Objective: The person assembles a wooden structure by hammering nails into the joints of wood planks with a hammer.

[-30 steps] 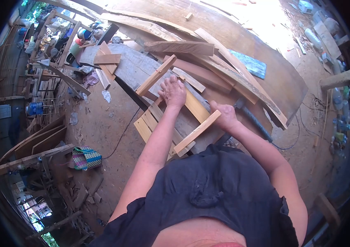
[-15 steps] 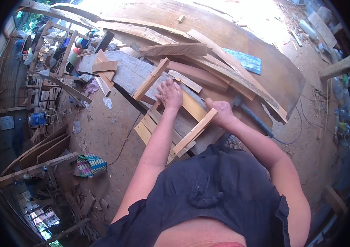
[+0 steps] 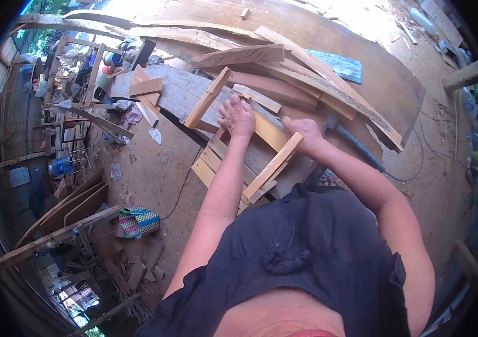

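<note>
the person is putting together a small wooden frame on a thick grey plank that serves as the surface. the step in hand looks like lining up the pieces and keeping them steady.

the left hand lies flat and spread on the middle slats, pressing them down. the right hand is curled around the top end of the near side stick, holding it tight against the slats. the far side stick lies just past the left hand, touching the other ends of the slats.

the frame sits at the near edge of the plank, partly hanging over the dirt floor. a tool with a dark handle (maybe a hammer, it is hard to tell) lies just beside the right hand.

the next move likely calls for keeping the stick square to the slats, so the left hand must press firmly or the pieces could slip.
</note>
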{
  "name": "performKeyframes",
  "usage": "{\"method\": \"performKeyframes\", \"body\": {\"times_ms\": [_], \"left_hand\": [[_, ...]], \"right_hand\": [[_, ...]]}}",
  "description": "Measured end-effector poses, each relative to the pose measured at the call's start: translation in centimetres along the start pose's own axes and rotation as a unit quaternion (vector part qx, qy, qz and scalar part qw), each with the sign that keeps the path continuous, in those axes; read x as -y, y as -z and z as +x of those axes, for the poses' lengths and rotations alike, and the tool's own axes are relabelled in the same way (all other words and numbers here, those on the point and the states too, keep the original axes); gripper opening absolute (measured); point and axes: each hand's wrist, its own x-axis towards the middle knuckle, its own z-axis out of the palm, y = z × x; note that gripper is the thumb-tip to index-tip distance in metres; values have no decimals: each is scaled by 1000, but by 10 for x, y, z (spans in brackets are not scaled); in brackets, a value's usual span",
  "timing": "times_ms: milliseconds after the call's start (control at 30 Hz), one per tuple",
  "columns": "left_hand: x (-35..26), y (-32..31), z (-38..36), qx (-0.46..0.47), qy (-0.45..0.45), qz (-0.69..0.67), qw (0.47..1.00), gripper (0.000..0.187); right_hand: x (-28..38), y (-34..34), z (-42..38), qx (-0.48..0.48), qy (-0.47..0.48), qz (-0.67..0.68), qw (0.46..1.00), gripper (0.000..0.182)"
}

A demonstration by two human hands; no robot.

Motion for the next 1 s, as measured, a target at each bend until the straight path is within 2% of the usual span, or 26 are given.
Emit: {"method": "performKeyframes", "body": {"times_ms": [33, 100, 200, 400, 533, 600, 833, 933, 1000], "left_hand": [[1, -2, 0, -32, -10, -3, 999, 26], [0, 0, 0, -23, -9, -1, 1000, 26], [1, 1, 1, -8, -7, 2, 1000, 26], [1, -2, 2, -10, -6, 0, 1000, 27], [1, 0, 1, -12, -8, -1, 1000, 27], [-1, 3, 2, -13, -7, -1, 1000, 27], [0, 0, 3, -6, -2, -8, 1000, 27], [1, 1, 0, -6, -5, -3, 1000, 27], [0, 1, 1, -9, -14, 0, 1000, 27]], "right_hand": [[3, -5, 19, -1, -1, 3, 1000, 14], [10, -16, 54, -44, 26, 22, 998, 15], [12, -16, 51, -25, 3, 14, 1000, 16], [-6, -2, -20, 9, -12, 13, 1000, 14], [7, -17, 38, 2, -9, 16, 1000, 14], [16, -22, 58, -75, 32, 10, 997, 14], [-2, 3, -14, 24, -24, 23, 999, 14], [-5, -7, -9, 25, -29, 12, 999, 14], [0, -25, 33, -39, 22, 13, 999, 14]]}}
